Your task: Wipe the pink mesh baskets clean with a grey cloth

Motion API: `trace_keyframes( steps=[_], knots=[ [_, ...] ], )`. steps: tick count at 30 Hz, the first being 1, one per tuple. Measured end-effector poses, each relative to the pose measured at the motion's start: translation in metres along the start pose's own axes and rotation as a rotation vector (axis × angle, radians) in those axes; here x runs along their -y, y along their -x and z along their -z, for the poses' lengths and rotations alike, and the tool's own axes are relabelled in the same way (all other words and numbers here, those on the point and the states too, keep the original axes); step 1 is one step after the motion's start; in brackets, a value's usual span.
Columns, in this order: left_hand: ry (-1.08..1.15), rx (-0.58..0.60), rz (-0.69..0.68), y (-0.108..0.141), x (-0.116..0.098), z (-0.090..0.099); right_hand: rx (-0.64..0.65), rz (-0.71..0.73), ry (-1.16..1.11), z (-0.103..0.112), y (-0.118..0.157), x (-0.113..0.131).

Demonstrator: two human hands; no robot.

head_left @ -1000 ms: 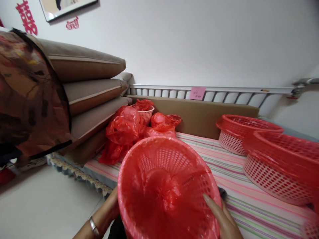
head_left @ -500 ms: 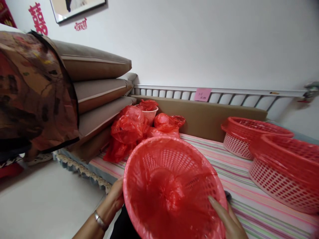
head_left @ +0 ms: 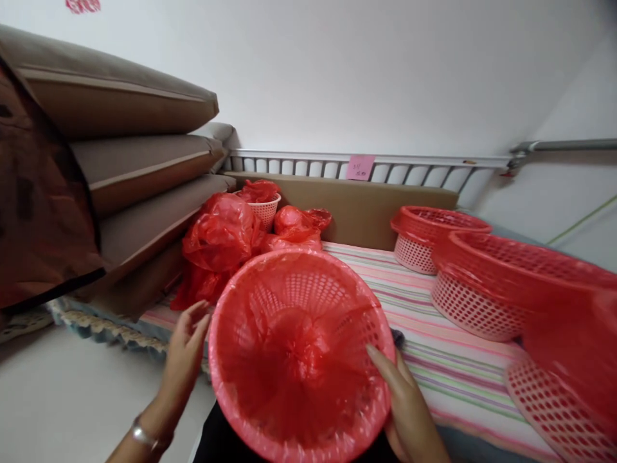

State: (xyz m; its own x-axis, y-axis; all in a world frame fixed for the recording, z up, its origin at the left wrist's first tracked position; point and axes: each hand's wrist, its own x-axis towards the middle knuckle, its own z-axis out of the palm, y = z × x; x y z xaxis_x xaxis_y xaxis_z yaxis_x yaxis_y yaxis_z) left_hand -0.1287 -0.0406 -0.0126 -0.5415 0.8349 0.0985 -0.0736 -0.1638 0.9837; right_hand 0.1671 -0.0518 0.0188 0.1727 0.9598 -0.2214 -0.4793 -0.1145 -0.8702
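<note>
A round pink plastic basket (head_left: 299, 257), lined with a thin red plastic bag (head_left: 308, 357), is tilted so that its inside faces me. My right hand (head_left: 407, 402) grips its right rim, with the thumb over the inside edge and the fingers behind. Just off the left rim is my left hand (head_left: 187, 341), fingers apart and holding nothing; a silver bracelet circles that wrist. The bag is folded over the rim and bunches in the middle of the bottom.
Several red-lined pink baskets (head_left: 475, 305) stand on the striped bed sheet (head_left: 366, 270) at the right. Filled red bags (head_left: 224, 228) and a small white basket (head_left: 265, 212) sit at the back left, beside stacked cushions (head_left: 139, 154). A radiator (head_left: 299, 164) runs along the wall.
My left hand has let go of the basket's rim and moved left. My view has turned right, bringing another lined basket in at the lower right. The right hand keeps its grip.
</note>
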Motion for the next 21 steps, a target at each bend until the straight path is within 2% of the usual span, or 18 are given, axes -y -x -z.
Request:
trace_keyframes(
  steps=[1,2,5,6,7,8,10,12,13,16,18,21],
  knots=[
    [-0.206,0.073,-0.188,0.007,-0.014,0.005,0.004,0.006,-0.008,0.000,0.000,0.000],
    [-0.400,0.231,-0.351,0.017,-0.029,0.009,0.012,0.010,-0.016,0.000,0.000,0.000],
    [-0.772,0.876,-0.788,0.051,-0.067,0.005,0.038,0.023,-0.046,0.000,0.001,-0.003],
    [-0.854,1.036,-0.852,0.061,-0.073,-0.001,0.043,0.028,-0.050,0.000,0.001,-0.004],
    [-0.918,1.143,-0.878,0.069,-0.075,-0.008,0.046,0.035,-0.047,0.000,0.001,-0.005],
    [-0.959,1.191,-0.883,0.075,-0.073,-0.015,0.051,0.045,-0.035,0.001,0.001,-0.005],
    [-0.991,1.171,-0.897,0.080,-0.063,-0.026,0.079,0.064,0.028,0.005,-0.001,-0.001],
    [-0.996,1.125,-0.948,0.081,-0.050,-0.032,0.044,0.135,0.168,0.012,-0.003,0.008],
    [-1.004,1.116,-0.976,0.082,-0.045,-0.033,-0.011,0.214,0.260,0.016,-0.003,0.015],
    [-1.024,1.083,-1.023,0.087,-0.037,-0.033,-0.167,0.578,0.480,0.019,0.007,0.039],
    [-1.032,1.048,-1.023,0.093,-0.034,-0.032,-0.113,0.707,0.552,0.012,0.021,0.053],
    [-1.001,0.993,-1.033,0.098,-0.026,-0.032,0.045,0.625,0.659,-0.006,0.034,0.071]
  ],
)
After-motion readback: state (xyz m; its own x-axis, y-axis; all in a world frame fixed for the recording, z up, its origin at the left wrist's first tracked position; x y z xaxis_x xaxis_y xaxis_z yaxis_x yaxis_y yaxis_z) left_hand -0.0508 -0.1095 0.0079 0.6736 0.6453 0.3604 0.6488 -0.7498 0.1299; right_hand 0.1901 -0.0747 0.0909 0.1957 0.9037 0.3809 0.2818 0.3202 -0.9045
